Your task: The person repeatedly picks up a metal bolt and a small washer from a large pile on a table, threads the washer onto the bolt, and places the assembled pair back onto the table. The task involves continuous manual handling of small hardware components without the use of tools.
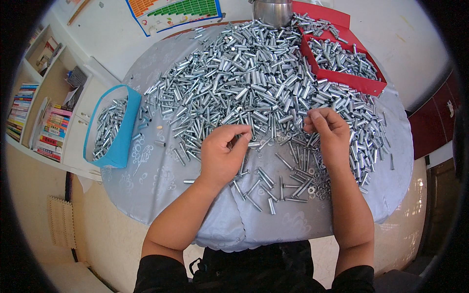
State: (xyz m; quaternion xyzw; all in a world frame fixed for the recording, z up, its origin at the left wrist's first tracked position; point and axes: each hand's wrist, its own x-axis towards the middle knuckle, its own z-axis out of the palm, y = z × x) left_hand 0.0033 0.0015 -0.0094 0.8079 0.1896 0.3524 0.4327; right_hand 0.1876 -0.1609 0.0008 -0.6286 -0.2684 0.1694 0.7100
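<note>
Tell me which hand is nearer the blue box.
Left. The left hand is just right of the blue box; the right hand lies farther right, closer to the red tray.

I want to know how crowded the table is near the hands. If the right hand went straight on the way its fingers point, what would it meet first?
The right hand points up and left, away from the person. It would probably run straight into the big heap of metal tubes just beyond its fingertips, though depth is hard to judge.

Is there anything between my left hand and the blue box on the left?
Nothing solid. Between the left hand and the blue fabric box lie only a few loose silver metal tubes on the grey patterned tablecloth.
</note>
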